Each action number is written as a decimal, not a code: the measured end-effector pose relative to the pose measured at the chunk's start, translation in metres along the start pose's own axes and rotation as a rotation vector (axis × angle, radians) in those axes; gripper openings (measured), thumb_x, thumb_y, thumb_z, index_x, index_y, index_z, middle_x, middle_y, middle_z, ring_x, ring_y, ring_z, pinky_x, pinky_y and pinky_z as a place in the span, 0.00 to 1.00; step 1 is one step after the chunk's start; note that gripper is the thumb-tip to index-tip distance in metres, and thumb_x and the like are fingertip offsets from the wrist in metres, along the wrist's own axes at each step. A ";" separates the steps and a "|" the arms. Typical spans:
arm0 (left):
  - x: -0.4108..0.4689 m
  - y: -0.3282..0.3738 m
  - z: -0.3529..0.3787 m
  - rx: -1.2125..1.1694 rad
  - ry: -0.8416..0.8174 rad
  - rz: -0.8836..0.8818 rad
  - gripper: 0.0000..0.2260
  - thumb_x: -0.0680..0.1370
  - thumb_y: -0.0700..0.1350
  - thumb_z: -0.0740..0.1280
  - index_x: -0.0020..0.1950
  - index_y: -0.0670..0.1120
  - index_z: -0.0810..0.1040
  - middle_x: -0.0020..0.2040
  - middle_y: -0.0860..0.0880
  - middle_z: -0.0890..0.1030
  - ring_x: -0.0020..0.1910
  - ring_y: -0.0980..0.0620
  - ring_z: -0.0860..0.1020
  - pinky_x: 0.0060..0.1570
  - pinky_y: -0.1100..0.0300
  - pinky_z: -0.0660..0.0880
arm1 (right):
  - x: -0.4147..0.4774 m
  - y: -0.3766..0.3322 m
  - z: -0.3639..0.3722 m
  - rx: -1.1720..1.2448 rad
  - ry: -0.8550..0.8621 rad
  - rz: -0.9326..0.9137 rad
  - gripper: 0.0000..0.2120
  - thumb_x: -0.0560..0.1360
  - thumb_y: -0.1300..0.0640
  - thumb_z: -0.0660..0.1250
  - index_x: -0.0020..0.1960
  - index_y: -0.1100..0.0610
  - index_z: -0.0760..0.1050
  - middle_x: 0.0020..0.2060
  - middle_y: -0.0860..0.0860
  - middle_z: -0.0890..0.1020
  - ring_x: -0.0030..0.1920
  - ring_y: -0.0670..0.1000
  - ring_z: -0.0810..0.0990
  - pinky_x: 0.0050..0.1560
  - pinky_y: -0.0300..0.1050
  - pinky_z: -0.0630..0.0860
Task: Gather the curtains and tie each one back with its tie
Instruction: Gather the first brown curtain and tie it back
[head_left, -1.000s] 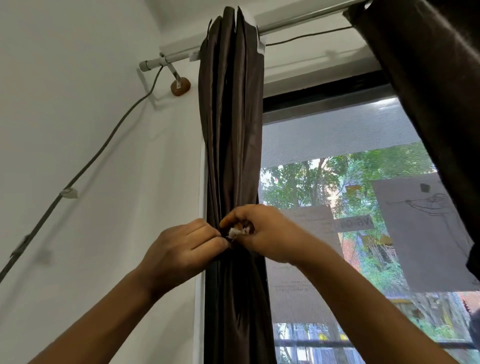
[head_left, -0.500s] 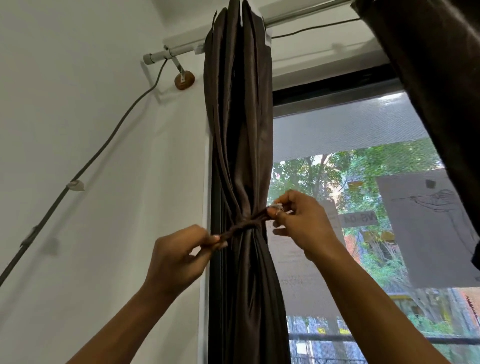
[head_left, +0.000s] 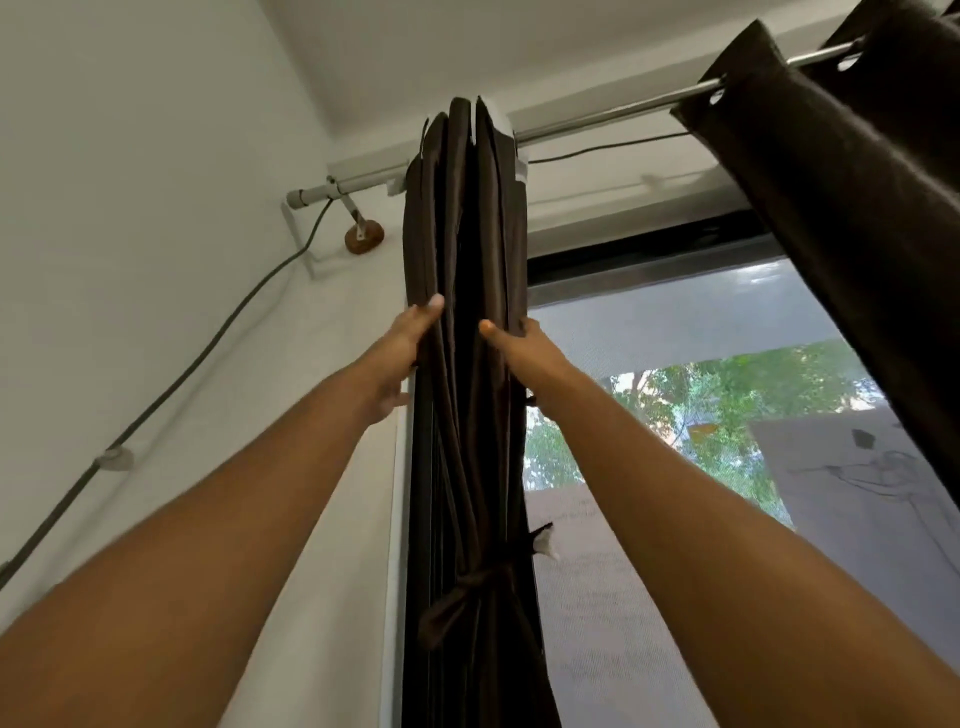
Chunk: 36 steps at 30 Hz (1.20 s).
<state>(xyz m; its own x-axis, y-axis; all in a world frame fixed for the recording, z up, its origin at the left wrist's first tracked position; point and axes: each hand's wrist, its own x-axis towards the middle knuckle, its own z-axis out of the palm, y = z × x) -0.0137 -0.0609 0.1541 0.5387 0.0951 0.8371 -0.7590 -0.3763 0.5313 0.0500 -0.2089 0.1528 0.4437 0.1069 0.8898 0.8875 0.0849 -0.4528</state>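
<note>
Brown curtain (head_left: 467, 415) is hanging gathered beside the wall (head_left: 156, 260), its tie (head_left: 480, 582) sitting knotted low on the bundle. My left hand (head_left: 402, 353) and right hand (head_left: 524, 348) are clamping the folds from either side, well above the knot, fingers curling round the cloth. Tugging here is risking pleats slipping out of the tie or loosening it. The wall is crowding the left edge. Open room is lying rightward across the window (head_left: 675, 364), toward the second curtain (head_left: 857, 208) hanging on the rod (head_left: 613, 111), no tie showing on it.
</note>
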 end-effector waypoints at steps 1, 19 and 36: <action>0.008 0.005 0.005 0.034 -0.022 -0.012 0.28 0.78 0.64 0.59 0.76 0.58 0.59 0.74 0.54 0.66 0.67 0.50 0.70 0.62 0.46 0.67 | 0.012 0.002 0.007 -0.077 0.013 -0.029 0.26 0.77 0.47 0.64 0.71 0.54 0.64 0.64 0.57 0.75 0.60 0.57 0.75 0.57 0.50 0.75; 0.022 -0.007 0.043 0.871 0.445 0.372 0.17 0.77 0.57 0.65 0.63 0.50 0.76 0.56 0.46 0.81 0.52 0.44 0.80 0.48 0.54 0.75 | 0.018 -0.009 -0.022 -0.454 0.166 -0.229 0.13 0.72 0.57 0.68 0.56 0.58 0.77 0.46 0.58 0.81 0.45 0.59 0.81 0.45 0.55 0.81; 0.012 -0.019 0.039 0.745 0.534 0.507 0.08 0.77 0.50 0.68 0.48 0.47 0.81 0.70 0.50 0.68 0.62 0.48 0.74 0.47 0.57 0.69 | 0.022 -0.015 -0.013 -0.783 0.415 -0.269 0.08 0.72 0.55 0.66 0.37 0.57 0.71 0.32 0.51 0.73 0.36 0.54 0.74 0.29 0.39 0.62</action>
<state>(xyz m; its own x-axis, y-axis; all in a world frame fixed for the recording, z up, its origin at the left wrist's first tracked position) 0.0219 -0.0882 0.1491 -0.1485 0.0937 0.9845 -0.3362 -0.9410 0.0388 0.0479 -0.2204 0.1798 0.0853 -0.1959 0.9769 0.7307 -0.6543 -0.1951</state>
